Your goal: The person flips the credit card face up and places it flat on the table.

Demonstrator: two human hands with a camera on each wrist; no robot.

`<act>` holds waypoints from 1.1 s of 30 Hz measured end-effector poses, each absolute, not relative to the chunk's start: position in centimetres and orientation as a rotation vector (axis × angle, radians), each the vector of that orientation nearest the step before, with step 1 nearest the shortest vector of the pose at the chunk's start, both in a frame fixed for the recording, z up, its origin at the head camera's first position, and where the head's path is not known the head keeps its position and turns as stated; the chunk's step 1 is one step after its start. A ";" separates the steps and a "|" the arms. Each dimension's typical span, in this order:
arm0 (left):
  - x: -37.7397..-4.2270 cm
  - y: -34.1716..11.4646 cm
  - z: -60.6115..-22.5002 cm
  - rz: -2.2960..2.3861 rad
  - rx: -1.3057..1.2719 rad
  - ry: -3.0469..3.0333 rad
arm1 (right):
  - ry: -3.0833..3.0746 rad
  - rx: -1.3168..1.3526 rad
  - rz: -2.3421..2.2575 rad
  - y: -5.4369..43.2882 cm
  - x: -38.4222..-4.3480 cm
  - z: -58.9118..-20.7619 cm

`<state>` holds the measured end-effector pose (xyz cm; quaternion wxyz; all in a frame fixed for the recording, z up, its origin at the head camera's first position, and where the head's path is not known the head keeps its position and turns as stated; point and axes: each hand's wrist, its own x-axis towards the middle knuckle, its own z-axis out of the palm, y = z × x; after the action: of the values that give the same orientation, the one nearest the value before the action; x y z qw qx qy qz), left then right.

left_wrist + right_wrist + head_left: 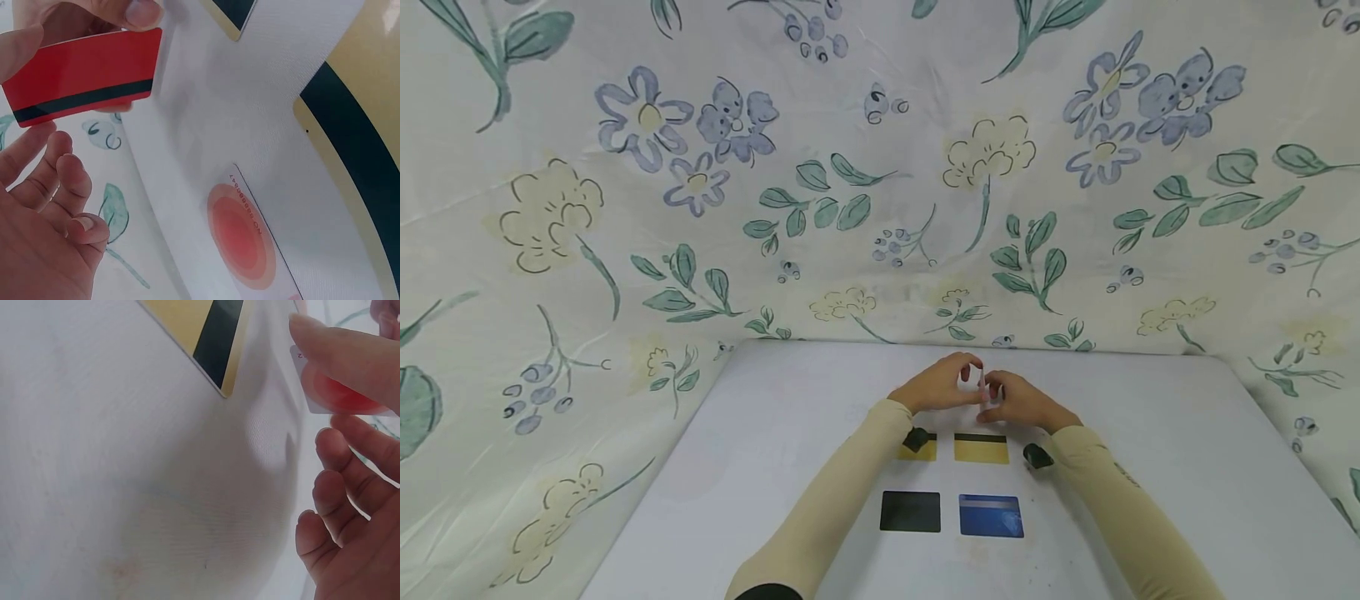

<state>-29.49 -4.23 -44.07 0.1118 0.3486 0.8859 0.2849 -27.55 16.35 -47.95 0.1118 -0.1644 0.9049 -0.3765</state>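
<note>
A red card with a black stripe (94,78) is held up on edge between both hands. Its other face, pale with red circles (322,390), shows in the right wrist view. The left hand (942,385) pinches it at one end, thumb on one edge and a finger on the opposite edge. Gripping the other end is the right hand (1024,402), thumb across the face in its wrist view. A pale card with red circles (242,234) lies flat below the left hand. Closer in, two yellow cards with dark stripes lie in a row, the right yellow card (981,452) fully visible.
Nearer the person lie a black card (910,512) and a blue card (991,516) side by side. The left yellow card (928,454) is partly covered by the left wrist's camera. A floral cloth (925,275) hangs behind the white table (805,400).
</note>
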 end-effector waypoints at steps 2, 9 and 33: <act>-29.5 -4.3 -44.1 0.839 1.024 2.602 | 2.667 -0.482 -1.090 16.4 -27.6 -47.9; -29.7 -4.7 -44.1 0.815 1.018 2.626 | 2.684 -0.513 -1.091 16.8 -27.6 -47.9; -29.8 -5.7 -44.2 0.815 0.912 2.664 | 2.723 -0.497 -1.054 17.6 -27.5 -47.4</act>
<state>-29.82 -5.67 -44.16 0.1050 0.3095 0.9037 0.2766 -27.54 17.64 -47.37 0.0898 -0.1673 0.9156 -0.3545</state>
